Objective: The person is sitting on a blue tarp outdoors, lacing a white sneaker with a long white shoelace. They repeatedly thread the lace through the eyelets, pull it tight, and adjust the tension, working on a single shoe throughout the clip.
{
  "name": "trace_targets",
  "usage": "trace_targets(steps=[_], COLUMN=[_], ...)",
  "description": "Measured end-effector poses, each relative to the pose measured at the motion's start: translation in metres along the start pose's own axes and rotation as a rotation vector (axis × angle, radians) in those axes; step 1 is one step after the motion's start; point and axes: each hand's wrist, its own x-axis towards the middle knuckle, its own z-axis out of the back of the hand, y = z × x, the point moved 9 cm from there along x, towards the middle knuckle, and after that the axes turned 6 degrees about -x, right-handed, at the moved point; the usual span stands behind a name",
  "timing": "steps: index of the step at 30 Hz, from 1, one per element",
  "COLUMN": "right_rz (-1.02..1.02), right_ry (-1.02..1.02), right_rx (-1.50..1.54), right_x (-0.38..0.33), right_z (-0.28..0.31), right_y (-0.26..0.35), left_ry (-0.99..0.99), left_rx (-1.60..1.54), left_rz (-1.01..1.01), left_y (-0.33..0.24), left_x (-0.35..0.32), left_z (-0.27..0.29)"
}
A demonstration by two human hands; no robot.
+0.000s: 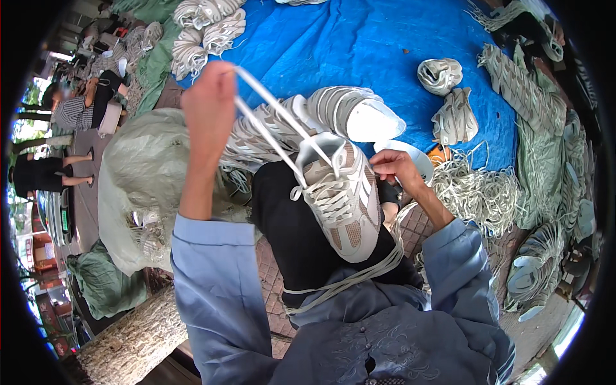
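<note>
A beige and white sneaker (346, 199) lies on my black-trousered lap, toe toward me. White laces run through its lower eyelets. From its collar two lengths of white shoelace (273, 102) stretch up and left, taut, to my left hand (210, 96). That hand is raised and closed around them, slightly blurred. To the right of the shoe, my right hand (401, 168) has thumb and forefinger pinched together against the sneaker's side. What sits between those fingertips is too small to tell. A bundle of loose laces (359, 276) lies across my thighs.
Beyond my knees, a row of nested sneakers (263, 131) lies by a blue tarp (289, 38). More shoes (455, 115) rest on the tarp. A tangled heap of white laces (478, 196) is at the right. A translucent plastic sack (141, 186) stands left. People sit and stand farther left.
</note>
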Motion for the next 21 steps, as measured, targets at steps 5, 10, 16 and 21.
trace_targets(steps=[5,10,16,21], right_rz=[-0.101,-0.068,0.208,-0.075], right_ry=[0.102,0.001,-0.475,-0.328], right_rx=[0.153,0.22,-1.149,-1.462], right_x=[-0.022,-0.038,-0.026,0.021], right_z=[-0.016,-0.011,0.076,0.098], right_y=[-0.047,-0.066,-0.108,-0.218], left_ry=[-0.053,0.546,0.697,0.65], left_rx=[0.002,-0.006,-0.125,-0.072], left_rz=[0.098,0.174,0.069,0.095], left_y=[0.033,0.03,-0.024,-0.019], left_x=[-0.002,-0.091,-0.144,-0.146], left_z=[0.009,-0.102,-0.145,-0.144])
